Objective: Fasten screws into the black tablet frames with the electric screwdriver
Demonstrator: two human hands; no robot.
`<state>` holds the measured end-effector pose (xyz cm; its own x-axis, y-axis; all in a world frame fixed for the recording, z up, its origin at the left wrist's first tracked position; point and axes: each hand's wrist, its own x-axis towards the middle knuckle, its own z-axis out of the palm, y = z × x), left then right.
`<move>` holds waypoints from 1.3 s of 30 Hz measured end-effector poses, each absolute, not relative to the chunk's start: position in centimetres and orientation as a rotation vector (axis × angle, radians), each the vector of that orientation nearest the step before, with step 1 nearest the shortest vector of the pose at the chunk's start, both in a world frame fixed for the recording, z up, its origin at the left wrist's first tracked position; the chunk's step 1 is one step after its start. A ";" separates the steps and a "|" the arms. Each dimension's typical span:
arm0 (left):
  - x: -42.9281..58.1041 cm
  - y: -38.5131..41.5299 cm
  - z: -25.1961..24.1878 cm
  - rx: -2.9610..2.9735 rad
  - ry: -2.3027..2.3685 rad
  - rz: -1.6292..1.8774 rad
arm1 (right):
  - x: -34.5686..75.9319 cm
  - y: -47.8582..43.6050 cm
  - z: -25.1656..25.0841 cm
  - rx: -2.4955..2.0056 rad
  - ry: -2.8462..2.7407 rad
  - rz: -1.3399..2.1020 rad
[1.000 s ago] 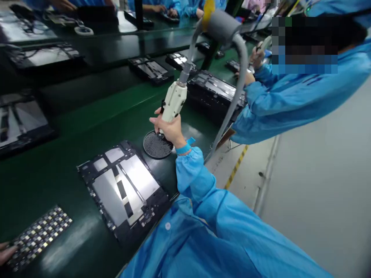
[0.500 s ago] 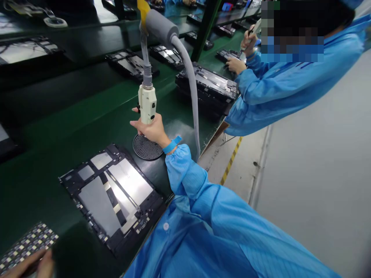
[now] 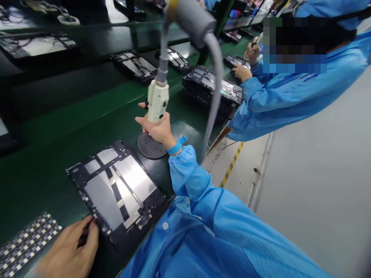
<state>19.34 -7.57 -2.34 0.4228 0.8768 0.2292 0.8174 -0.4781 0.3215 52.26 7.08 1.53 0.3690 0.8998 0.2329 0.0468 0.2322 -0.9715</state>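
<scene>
My right hand (image 3: 158, 129) is wrapped round a cream electric screwdriver (image 3: 158, 101) that hangs upright from a grey hose (image 3: 213, 92). Its tip stands over a round black perforated screw tray (image 3: 150, 146). An open tablet chassis (image 3: 117, 189) with silver plates lies on the green belt in front of me. My left hand (image 3: 72, 247) rests at the chassis's near left corner, fingers curled, fingertips touching its edge. Whether the fingers pinch something small I cannot make out.
A sheet of small parts in a grid (image 3: 24, 243) lies at the lower left. A stack of black chassis (image 3: 213, 90) stands further along the belt. A co-worker in a blue coat (image 3: 290, 92) works to the right. More chassis (image 3: 135, 65) lie on the far belt.
My left hand has come in from the lower left edge to the chassis's near corner. The screwdriver has swung from tilted to upright over the screw tray.
</scene>
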 end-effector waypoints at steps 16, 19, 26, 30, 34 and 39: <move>19.8 -8.6 -2.0 2.218 1.405 0.887 | 34.3 4.4 3.9 -1.126 -1.288 1.271; 19.7 -9.4 -2.1 2.222 1.315 0.983 | 34.2 4.7 3.2 -1.175 -1.302 1.246; 21.1 -10.6 -0.8 2.347 1.074 1.114 | 34.1 4.7 3.3 -1.198 -1.315 1.170; 22.3 -10.6 -0.2 2.411 0.904 1.131 | 33.4 4.8 3.6 -1.200 -1.351 1.171; 23.2 -10.6 -0.9 2.431 0.850 1.157 | 32.8 4.8 3.4 -1.210 -1.360 1.167; 23.2 -10.8 -1.6 2.415 0.840 1.163 | 32.6 4.8 3.2 -1.223 -1.357 1.179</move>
